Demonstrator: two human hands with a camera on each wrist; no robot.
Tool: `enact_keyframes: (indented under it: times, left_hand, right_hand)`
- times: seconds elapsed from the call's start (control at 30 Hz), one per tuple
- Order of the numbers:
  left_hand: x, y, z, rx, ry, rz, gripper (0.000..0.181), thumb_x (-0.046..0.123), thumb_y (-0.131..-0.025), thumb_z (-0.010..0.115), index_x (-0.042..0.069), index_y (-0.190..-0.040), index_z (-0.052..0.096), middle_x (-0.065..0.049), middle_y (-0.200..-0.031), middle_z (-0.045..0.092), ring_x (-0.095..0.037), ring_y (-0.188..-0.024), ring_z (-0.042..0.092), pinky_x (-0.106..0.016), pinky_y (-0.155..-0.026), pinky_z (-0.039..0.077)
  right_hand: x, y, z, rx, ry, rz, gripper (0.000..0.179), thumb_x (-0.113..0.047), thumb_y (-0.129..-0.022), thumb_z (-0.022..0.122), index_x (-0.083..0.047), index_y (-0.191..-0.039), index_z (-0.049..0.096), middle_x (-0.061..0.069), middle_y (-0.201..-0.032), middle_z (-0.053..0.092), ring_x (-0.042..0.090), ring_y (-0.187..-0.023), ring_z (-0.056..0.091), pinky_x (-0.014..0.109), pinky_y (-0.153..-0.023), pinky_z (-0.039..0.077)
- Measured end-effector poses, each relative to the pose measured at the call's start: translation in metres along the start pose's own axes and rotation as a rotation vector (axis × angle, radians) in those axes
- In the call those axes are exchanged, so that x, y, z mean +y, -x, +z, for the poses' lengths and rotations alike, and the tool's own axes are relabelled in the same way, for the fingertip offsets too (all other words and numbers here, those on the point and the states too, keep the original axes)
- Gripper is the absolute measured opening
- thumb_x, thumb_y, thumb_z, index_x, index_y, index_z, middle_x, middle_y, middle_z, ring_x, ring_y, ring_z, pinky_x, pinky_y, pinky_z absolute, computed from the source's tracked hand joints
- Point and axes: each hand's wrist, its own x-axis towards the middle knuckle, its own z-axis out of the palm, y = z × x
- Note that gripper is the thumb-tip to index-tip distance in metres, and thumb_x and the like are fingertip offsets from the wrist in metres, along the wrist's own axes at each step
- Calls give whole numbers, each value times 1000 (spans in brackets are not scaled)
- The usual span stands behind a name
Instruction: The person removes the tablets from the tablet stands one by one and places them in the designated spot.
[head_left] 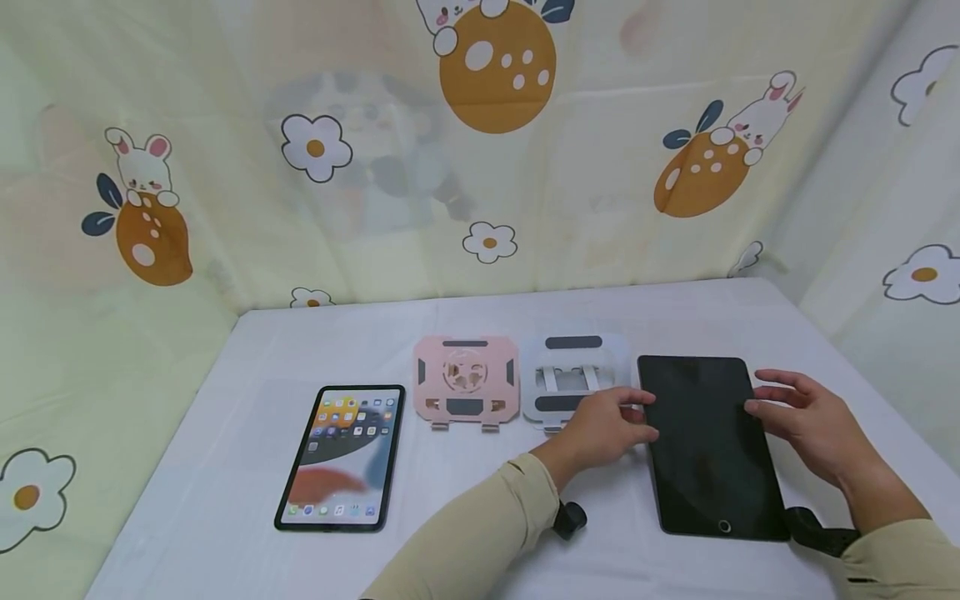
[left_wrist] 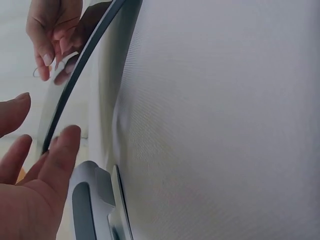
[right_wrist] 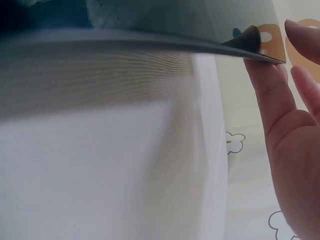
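Observation:
A black tablet [head_left: 712, 450] with a dark screen and a round home button lies at the right of the table. My left hand [head_left: 606, 425] is at its left edge, fingertips right at the rim and fingers loosely extended. On the opposite side my right hand [head_left: 813, 425] has its fingertips beside the upper right edge, thumb apart from the fingers. The right wrist view shows the tablet's thin rim [right_wrist: 150, 44] edge-on, one fingertip of the right hand [right_wrist: 295, 145] against its corner. Both hands, including the left hand [left_wrist: 35, 195], have relaxed fingers.
A second tablet [head_left: 341, 458] with its screen lit lies at the left. Between the two tablets are a pink folding stand [head_left: 465, 367] and a pale blue one [head_left: 577, 382], behind my left hand. A patterned cloth curtain [head_left: 600, 242] borders the white table [head_left: 480, 500].

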Motion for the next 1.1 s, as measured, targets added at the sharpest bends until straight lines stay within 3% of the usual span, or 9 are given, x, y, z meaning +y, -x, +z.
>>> enact_keyframes:
  times: [0.13,0.2,0.37,0.57,0.7,0.77,0.83,0.97,1.1]
  left_hand:
    - [-1,2,-1,-20,-60,13,37,15,-86,80,20,-122,71,8,-108,67,-1,-100,58,-21,-80,49]
    - [-1,3,-1,-34,-83,12,39,18,-87,80,21,-124,70,8,-113,66,-1,-104,58,-22,-83,48]
    - [0,4,-1,-59,-95,17,42,21,-87,80,22,-127,68,8,-116,65,-1,-106,56,-22,-86,48]
    - [2,4,0,-57,-83,13,42,19,-87,80,20,-127,68,9,-101,61,-3,-90,53,-22,-76,48]
    - [2,4,3,-43,-84,-3,41,22,-87,80,22,-126,68,8,-103,63,-3,-92,55,-23,-75,49]
    - [1,4,5,-37,-82,-6,41,23,-87,80,22,-126,68,7,-105,64,-3,-95,57,-23,-77,49]
    - [0,3,6,-31,-76,-7,41,23,-86,80,23,-126,69,7,-105,64,-3,-95,56,-23,-77,49]
    - [-3,2,10,-19,-54,-2,42,22,-86,80,22,-126,69,7,-104,61,-3,-93,54,-23,-78,47]
    - [-5,1,12,-17,-39,7,42,23,-87,80,22,-127,68,7,-107,61,-2,-97,54,-23,-83,47]
  right_hand:
    - [2,2,-1,-18,-67,-10,41,-17,-99,66,-11,-134,47,-22,-103,56,-8,-87,61,14,-72,53]
    - [3,2,-1,-26,-93,-13,36,-16,-99,66,-17,-131,49,-26,-102,57,-9,-88,61,14,-72,53]
    - [3,3,-2,-41,-108,-16,34,-16,-99,65,-21,-129,49,-28,-103,57,-10,-89,61,15,-71,53]
    - [4,4,-3,-83,-246,12,34,-9,-100,63,-35,-120,51,-28,-105,62,-5,-90,64,19,-70,55]
    - [8,6,-3,-89,-330,30,34,-7,-99,63,-31,-120,52,-25,-106,63,-4,-91,65,18,-71,54]
    - [11,7,-3,-94,-309,40,32,-8,-99,63,-25,-125,52,-25,-107,60,-6,-92,63,17,-73,54]
    - [14,8,-2,-102,-261,44,36,-11,-100,63,-14,-133,49,-21,-112,57,-7,-93,62,16,-75,53]
    - [14,8,0,-103,-78,51,61,-21,-101,62,7,-145,31,5,-129,52,-12,-94,57,15,-76,52]
    - [13,10,0,-103,-35,54,67,-22,-102,61,12,-147,25,27,-137,44,-12,-94,57,17,-76,53]
